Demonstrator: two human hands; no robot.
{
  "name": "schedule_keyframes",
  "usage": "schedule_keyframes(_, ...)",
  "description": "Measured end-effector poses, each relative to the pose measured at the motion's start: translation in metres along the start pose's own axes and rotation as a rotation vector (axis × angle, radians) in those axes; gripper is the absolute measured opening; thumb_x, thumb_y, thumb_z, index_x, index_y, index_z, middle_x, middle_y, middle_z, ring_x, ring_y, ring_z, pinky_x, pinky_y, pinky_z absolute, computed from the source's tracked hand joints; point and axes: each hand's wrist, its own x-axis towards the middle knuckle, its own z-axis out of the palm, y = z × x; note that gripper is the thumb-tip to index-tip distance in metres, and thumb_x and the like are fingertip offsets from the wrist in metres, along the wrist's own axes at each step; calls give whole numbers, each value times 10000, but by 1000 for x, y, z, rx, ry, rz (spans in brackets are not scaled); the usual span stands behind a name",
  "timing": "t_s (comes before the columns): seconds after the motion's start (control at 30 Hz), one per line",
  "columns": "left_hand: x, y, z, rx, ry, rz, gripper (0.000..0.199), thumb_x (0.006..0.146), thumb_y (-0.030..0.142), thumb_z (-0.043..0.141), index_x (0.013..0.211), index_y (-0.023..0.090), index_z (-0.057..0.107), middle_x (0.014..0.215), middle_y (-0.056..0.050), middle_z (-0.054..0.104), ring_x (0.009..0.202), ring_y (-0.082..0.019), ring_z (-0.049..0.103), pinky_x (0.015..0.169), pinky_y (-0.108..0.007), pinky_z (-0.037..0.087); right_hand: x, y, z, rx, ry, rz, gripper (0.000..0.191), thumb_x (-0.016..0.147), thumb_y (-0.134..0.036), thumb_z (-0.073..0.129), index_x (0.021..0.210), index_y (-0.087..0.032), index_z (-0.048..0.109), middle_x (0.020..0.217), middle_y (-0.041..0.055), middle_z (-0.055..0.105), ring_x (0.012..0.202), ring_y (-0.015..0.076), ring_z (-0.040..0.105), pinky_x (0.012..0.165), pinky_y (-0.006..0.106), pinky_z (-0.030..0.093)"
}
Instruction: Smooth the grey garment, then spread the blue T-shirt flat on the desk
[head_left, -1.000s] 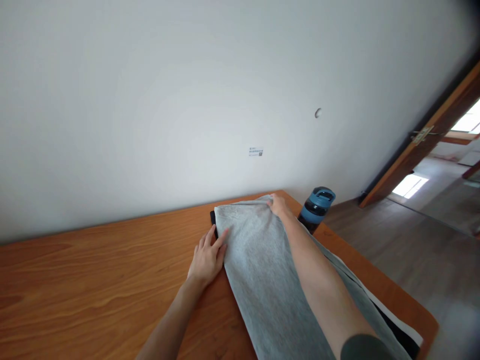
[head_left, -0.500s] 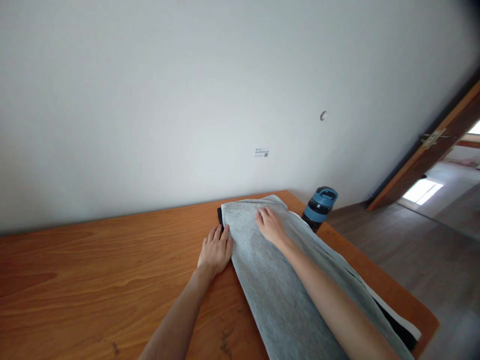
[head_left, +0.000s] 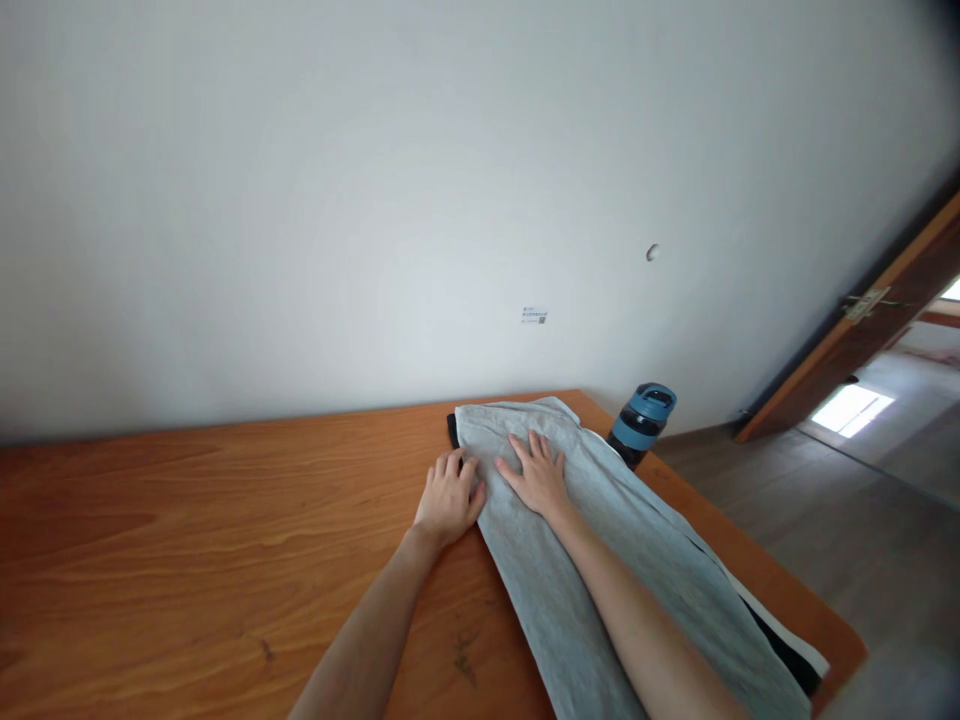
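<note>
A long folded grey garment lies along the right side of a wooden table. My right hand rests flat on its far part, fingers spread. My left hand lies flat at the garment's left edge, fingertips on the cloth. Neither hand grips anything. A black garment with a white stripe shows under the grey one at the near right, and a black corner sticks out at the far end.
A blue-lidded dark bottle stands at the table's far right edge, close to the cloth. A white wall runs behind the table. To the right are grey floor and an open wooden door.
My right hand slid back from the garment's far corner toward me and now lies flat beside my left hand. The left hand shifted slightly onto the cloth edge. The view drifted a little.
</note>
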Motion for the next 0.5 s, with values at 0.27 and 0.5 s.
schedule_keyframes(0.27,-81,31,-62,-87,-350,585,512,931,306,540,1441,266,504,1390,-99,600,1176,-278,591,987,-415,470,-19,-14,-14,-139,130,-222,541,998,-499,460,1381,-141,595,1380,186,618,1275,304,556,1110,440,353)
schedule_keyframes(0.5,-163,-33,-147,-13,-308,161,336,876,196,531,1192,241,634,1199,-79,685,1040,-257,657,921,-394,522,-60,-65,-1,-38,186,-279,524,1032,-481,341,1381,-183,594,1462,173,572,1396,317,477,1181,583,241)
